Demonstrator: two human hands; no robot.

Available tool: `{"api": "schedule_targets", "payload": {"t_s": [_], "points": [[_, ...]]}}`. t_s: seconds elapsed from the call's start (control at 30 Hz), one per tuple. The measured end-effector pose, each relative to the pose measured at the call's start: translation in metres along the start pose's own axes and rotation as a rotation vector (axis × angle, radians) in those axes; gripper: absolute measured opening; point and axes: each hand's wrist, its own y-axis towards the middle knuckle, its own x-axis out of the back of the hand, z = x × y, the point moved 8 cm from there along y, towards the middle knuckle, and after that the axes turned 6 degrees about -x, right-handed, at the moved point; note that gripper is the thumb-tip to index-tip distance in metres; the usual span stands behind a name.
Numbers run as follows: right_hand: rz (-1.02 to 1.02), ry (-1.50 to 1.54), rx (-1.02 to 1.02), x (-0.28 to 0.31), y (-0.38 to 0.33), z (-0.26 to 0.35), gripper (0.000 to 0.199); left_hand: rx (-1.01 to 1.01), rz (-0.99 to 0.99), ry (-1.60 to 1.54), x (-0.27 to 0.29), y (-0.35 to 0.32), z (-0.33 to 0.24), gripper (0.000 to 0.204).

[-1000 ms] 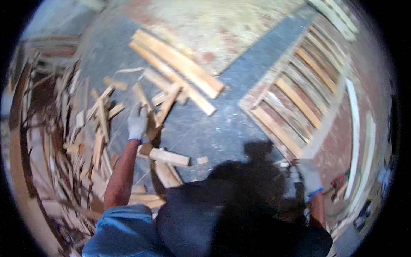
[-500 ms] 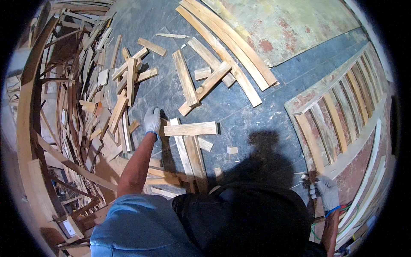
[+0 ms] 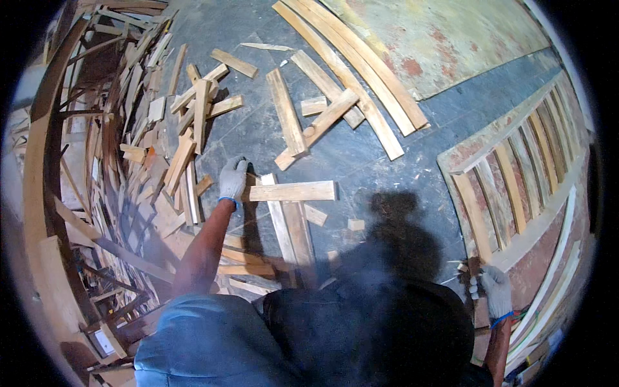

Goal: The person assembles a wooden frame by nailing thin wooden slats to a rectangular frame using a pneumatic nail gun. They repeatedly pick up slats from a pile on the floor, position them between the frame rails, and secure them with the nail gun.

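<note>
Pale wood everywhere: the gloved left hand (image 3: 232, 179) closes its grip on the end of a short flat offcut plank (image 3: 293, 191), crosswise over two boards, easy to lift. Gloved right hand (image 3: 495, 290) clutches a small wooden-handled tool (image 3: 474, 266) beside the slatted frame (image 3: 509, 187).

We see one view only, from a fisheye camera on the head, looking steeply down over the person's own torso at the floor (image 3: 361, 161) close below. Straight planks bend toward the rim, and both forearms enter from the lower edge.
</note>
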Motion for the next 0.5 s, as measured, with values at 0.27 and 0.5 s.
{"api": "schedule_targets", "payload": {"t_s": [0.27,0.5], "points": [[-0.066,0.023,-0.016,0.018,0.006,-0.023,0.024,-0.009,-0.294,0.471,0.060,0.033,0.004,0.041],[-0.091,-0.023,-0.018,0.022,0.004,-0.028,0.025,-0.034,-0.286,0.290,0.091,0.151,-0.006,0.046]]}}
